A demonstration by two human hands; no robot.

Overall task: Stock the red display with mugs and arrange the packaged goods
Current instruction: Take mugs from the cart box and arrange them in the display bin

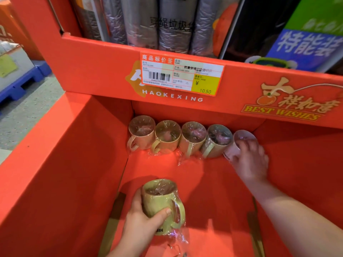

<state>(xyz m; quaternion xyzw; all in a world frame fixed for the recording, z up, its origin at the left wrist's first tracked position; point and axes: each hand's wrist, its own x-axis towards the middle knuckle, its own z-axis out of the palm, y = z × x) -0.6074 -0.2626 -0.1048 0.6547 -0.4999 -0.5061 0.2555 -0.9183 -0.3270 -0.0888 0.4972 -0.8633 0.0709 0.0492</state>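
Inside the lower bin of the red display [70,164], several plastic-wrapped mugs [167,138] stand in a row against the back wall, handles facing me. My right hand [250,158] grips a pale pink mug [239,143] at the right end of that row, beside the last mug. Nearer to me, my left hand [143,223] holds a yellow-green wrapped mug [161,199] upright above the bin floor, its handle to the right.
The upper shelf holds packaged rolls of grey bags [152,23] and a blue-green box [306,36]. A price label [181,73] is stuck on the shelf front. Grey floor and a blue pallet [20,80] lie to the left.
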